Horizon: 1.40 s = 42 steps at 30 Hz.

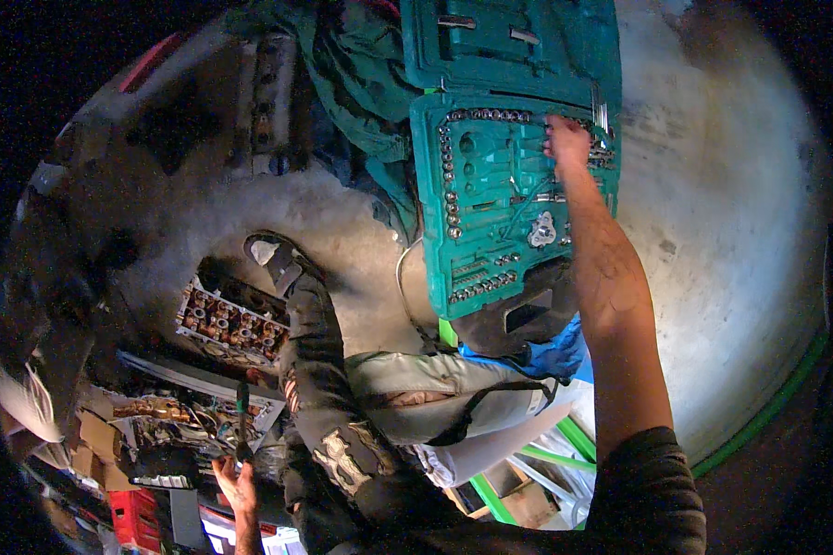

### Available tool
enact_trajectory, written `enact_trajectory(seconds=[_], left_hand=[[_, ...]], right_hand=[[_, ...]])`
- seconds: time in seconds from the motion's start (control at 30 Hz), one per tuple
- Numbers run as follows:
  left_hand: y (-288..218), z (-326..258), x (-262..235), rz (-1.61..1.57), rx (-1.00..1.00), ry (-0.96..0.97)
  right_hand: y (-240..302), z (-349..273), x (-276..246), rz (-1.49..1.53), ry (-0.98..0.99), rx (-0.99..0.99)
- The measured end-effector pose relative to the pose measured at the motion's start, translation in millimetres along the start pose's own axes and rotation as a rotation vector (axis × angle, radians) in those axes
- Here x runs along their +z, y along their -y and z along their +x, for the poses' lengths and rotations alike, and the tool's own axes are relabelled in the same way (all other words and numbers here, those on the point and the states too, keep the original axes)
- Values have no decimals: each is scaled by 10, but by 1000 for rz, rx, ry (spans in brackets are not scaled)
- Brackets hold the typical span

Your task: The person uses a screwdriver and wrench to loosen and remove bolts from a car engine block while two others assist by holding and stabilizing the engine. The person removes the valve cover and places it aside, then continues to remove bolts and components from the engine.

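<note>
My right hand [567,143] reaches into the upper right part of a green socket set case [423,185], its fingers bent down among the small metal pieces. What lies under the fingertips is hidden. Rows of chrome sockets [448,166] line the case's left and top edges, and a silver three-lobed piece [542,229] sits lower down. At the lower left, my left hand [236,483] is closed round the near end of a slim tool [242,400] with green and black parts. The tool points away from me, over metal engine parts.
An engine cylinder head [231,319] lies on the floor beside my outstretched leg. Dark green cloth [361,102] is heaped left of the case. A red box [134,520] and cardboard [100,439] stand at the lower left. Green metal bars [576,437] are near my right elbow.
</note>
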<state>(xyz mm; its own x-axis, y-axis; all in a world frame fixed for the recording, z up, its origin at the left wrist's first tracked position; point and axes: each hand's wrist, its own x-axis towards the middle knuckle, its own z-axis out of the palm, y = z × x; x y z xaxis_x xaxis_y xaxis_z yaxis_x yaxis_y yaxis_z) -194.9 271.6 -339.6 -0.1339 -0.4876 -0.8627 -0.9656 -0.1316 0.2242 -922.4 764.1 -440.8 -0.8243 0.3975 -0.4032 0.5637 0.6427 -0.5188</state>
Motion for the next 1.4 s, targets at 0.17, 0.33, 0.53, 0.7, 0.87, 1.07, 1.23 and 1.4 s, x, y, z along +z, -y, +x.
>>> enact_trajectory(seconds=[0.17,0.33,0.53,0.7,0.87,1.07,1.23,1.4], left_hand=[[-9,-80,64,-71,-66,-8],[-136,14,76,-1,-22,48],[-259,-61,128,57,89,-41],[-348,-105,153,35,37,-36],[-231,-86,113,-46,-7,-19],[103,-188,132,-156,-24,-27],[-664,-585,269,472,109,-64],[71,-992,55,189,274,-259]], right_hand=[[557,-766,-217,966,618,257],[702,-1141,-308,1007,805,185],[769,-1266,-273,1028,923,161],[646,-1125,-258,901,596,198],[244,-765,-389,602,152,299],[497,-830,-33,697,282,208],[977,-1578,46,681,624,26],[869,-3301,744,274,993,-243]])
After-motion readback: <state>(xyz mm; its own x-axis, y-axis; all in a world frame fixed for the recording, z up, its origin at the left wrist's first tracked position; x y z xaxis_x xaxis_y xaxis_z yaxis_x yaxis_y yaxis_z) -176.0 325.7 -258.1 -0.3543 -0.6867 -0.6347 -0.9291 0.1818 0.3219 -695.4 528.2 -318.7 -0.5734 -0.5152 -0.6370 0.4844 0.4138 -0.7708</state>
